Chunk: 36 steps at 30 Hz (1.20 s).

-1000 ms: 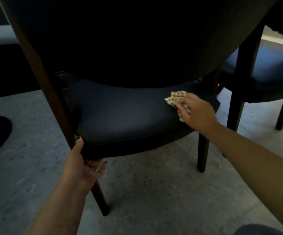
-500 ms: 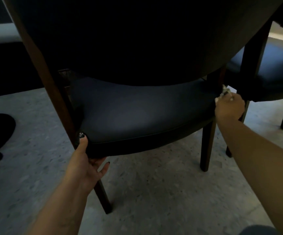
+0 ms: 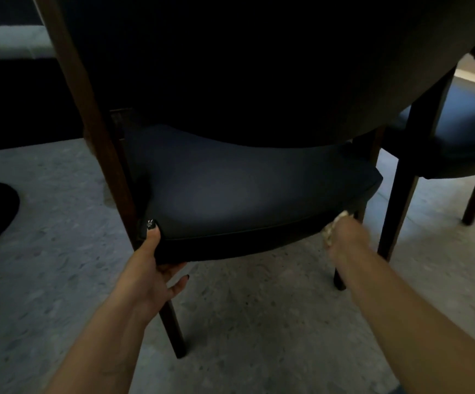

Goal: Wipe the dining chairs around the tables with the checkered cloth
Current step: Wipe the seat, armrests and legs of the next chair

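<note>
Your left hand (image 3: 156, 268) grips the chair seat (image 3: 247, 194) corner, thumb on top; your blurred right hand (image 3: 347, 237) apparently clutches the checkered cloth (image 3: 330, 231) against its front edge.

- Chair (image 3: 230, 191) centre, on floor (image 3: 259, 322).
- Second chair (image 3: 452, 137) just right of it.
- Left hand (image 3: 151, 268) at seat's front-left corner.
- Right hand (image 3: 347, 237), with cloth (image 3: 330, 231), at front-right edge.
</note>
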Each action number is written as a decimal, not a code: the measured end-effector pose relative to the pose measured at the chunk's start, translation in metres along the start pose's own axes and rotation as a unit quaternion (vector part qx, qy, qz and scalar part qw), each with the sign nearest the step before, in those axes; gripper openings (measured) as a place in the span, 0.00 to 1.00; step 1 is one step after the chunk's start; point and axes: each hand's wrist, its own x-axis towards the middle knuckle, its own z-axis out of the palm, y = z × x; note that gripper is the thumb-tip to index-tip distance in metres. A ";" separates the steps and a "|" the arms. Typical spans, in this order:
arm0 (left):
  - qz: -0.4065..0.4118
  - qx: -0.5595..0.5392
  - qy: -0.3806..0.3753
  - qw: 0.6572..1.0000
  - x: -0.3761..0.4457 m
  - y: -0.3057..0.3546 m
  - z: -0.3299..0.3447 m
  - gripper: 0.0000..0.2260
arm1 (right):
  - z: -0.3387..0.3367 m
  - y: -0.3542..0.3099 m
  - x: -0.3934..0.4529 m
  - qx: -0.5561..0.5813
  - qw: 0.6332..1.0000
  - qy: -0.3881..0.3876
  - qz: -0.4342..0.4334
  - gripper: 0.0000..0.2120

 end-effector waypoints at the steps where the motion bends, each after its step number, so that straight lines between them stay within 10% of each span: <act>1: -0.009 0.002 -0.008 1.000 0.000 0.002 -0.002 0.11 | 0.002 0.014 -0.013 -0.002 1.000 -0.009 0.022 0.15; 5: -0.068 -0.007 -0.016 0.997 -0.002 0.014 -0.018 0.24 | 0.014 0.053 -0.074 -0.013 0.999 -0.020 -0.034 0.12; 8: -0.087 -0.048 -0.043 0.994 -0.003 0.024 -0.028 0.33 | 0.026 0.068 -0.132 -0.018 0.938 -0.066 -0.339 0.12; 11: -0.095 -0.097 -0.051 0.989 -0.003 0.027 -0.032 0.40 | 0.054 0.083 -0.166 -0.137 0.719 -0.204 -0.650 0.15; 15: -0.080 -0.111 -0.040 0.990 -0.005 0.022 -0.033 0.39 | 0.100 0.116 -0.181 -0.307 0.424 -0.192 -0.830 0.12; 22: -0.052 -0.043 -0.013 0.998 -0.001 0.015 -0.033 0.27 | 0.110 0.105 -0.158 -0.313 0.108 -0.150 -0.932 0.08; 33: -0.030 -0.075 0.028 0.996 -0.005 0.003 -0.010 0.26 | 0.039 0.050 -0.098 -0.337 0.229 -0.190 -0.893 0.06; 36: -0.027 -0.062 -0.012 0.998 -0.003 -0.001 0.001 0.23 | 0.064 0.060 -0.123 -0.309 0.210 -0.207 -0.904 0.12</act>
